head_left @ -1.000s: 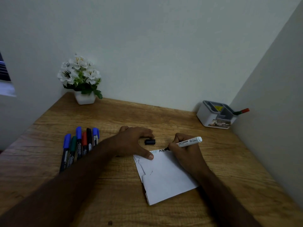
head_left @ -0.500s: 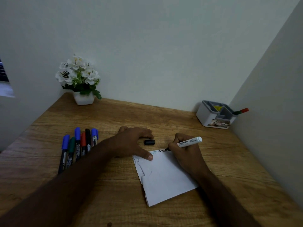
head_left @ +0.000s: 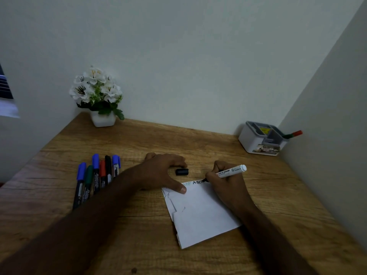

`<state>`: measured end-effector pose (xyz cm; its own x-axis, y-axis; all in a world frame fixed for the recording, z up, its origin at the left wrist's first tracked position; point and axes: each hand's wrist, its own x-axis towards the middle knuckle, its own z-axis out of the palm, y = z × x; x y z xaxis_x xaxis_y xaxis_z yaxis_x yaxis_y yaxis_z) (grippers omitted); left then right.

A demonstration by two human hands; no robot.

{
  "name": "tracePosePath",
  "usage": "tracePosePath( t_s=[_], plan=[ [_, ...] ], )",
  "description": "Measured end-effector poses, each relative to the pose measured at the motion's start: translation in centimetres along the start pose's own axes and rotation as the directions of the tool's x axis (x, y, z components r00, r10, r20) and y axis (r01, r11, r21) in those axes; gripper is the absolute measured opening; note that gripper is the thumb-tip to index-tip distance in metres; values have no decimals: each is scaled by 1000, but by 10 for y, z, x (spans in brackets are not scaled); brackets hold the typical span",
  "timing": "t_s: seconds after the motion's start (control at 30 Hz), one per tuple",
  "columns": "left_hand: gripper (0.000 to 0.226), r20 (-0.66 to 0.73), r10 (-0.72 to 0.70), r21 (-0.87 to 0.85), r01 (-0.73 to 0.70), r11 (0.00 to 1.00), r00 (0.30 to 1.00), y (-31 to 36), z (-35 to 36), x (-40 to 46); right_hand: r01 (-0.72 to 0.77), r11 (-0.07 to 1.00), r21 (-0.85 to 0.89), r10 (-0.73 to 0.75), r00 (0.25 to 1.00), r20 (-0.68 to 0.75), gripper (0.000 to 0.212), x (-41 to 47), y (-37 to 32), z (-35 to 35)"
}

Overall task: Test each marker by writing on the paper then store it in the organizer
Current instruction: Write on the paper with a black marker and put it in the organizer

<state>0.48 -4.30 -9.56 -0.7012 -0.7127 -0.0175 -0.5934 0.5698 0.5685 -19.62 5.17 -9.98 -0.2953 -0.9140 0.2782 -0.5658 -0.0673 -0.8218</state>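
Nearest the camera, two bare forearms reach in over the wooden tabletop (head_left: 139,245), and between them lies the white paper (head_left: 200,217), creased and folded along its left edge, sitting at a slant. The right hand (head_left: 228,187) rests on the paper's far right corner, fingers curled tight around a white marker (head_left: 231,171) with its black tip down on the sheet, right at the end of some black lettering along the top edge; faint greenish scribbles sit just left of those letters. The left hand (head_left: 160,171) is spread loose and flat, gripping nothing, thumb pressed on the paper's upper left corner while the other fingers lie on the wood beyond it. Just past that hand's fingertips, a black cap (head_left: 181,172) lies on its side on the wood, off the paper and between the two hands. Out to the left, a row of six capped markers (head_left: 95,179) lies side by side, touching: blue, green, blue, red, black, blue, caps pointing away. Farther back in the right corner sits the white and grey organizer (head_left: 256,140), hard by the side wall, one red-capped marker (head_left: 293,134) leaning out of its right compartment. In the far left corner, white flowers in a small white pot (head_left: 103,119) stand against the wall.
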Motion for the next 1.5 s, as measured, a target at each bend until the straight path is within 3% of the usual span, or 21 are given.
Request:
tracePosePath(
  t_s=[1.5],
  plan=[
    [82, 1, 7, 22, -7, 1000, 1000, -7, 3, 4, -34, 999, 5, 34, 999, -20, 26, 1, 2, -2]
  ],
)
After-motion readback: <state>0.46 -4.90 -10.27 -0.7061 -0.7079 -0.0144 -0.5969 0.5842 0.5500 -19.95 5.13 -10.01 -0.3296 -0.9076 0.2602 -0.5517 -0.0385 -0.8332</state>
